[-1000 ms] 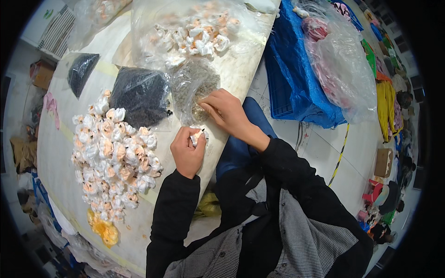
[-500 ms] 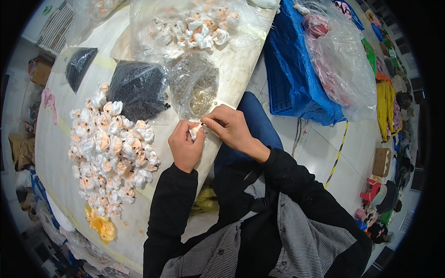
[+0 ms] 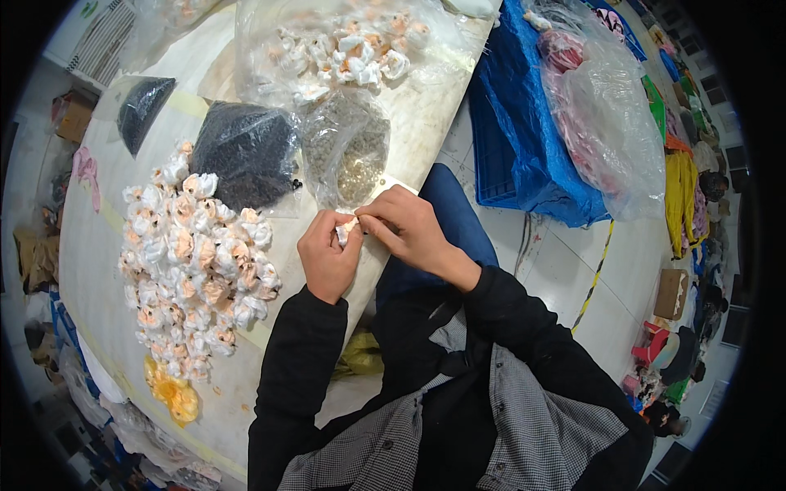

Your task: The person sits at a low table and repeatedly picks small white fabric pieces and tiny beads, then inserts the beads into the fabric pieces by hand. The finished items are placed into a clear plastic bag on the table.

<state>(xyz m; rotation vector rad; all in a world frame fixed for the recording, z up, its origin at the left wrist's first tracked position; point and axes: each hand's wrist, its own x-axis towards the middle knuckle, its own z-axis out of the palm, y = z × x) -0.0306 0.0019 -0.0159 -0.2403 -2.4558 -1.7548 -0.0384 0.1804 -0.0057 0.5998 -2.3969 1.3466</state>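
Both hands meet at the counter's near edge. Left hand (image 3: 327, 258) closed around one small white-and-peach fabric flower (image 3: 347, 231); right hand (image 3: 405, 225) pinches the same flower from 3 o'clock, fingertips together on it. So this piece is clamped between both hands, held just above the counter (image 3: 98, 245), not lying on it.

Just beyond the hands, at 12 o'clock: clear bag of small pale beads (image 3: 348, 151), mouth toward me. At 10 o'clock from the hands, touching that bag: clear bag of small black beads (image 3: 246, 155). A second, smaller dark bag (image 3: 143, 102) lies farther out at 10 o'clock.

At 9 o'clock from the hands: large heap of white-and-peach flowers (image 3: 192, 262), loose on the counter. I judge these to be the pieces already worked, though I cannot tell from here whether each carries a bead. One yellow flower (image 3: 172, 393) lies at the heap's near end, 7 o'clock.

At 12 o'clock, far side: more flowers of the same kind inside a big clear bag (image 3: 344, 49). I judge this to be stock left to do; if so, a good share remains.

Off the counter at 2 o'clock: blue sack (image 3: 512, 139), and a clear bag of pinkish material (image 3: 606, 114) lying on it.
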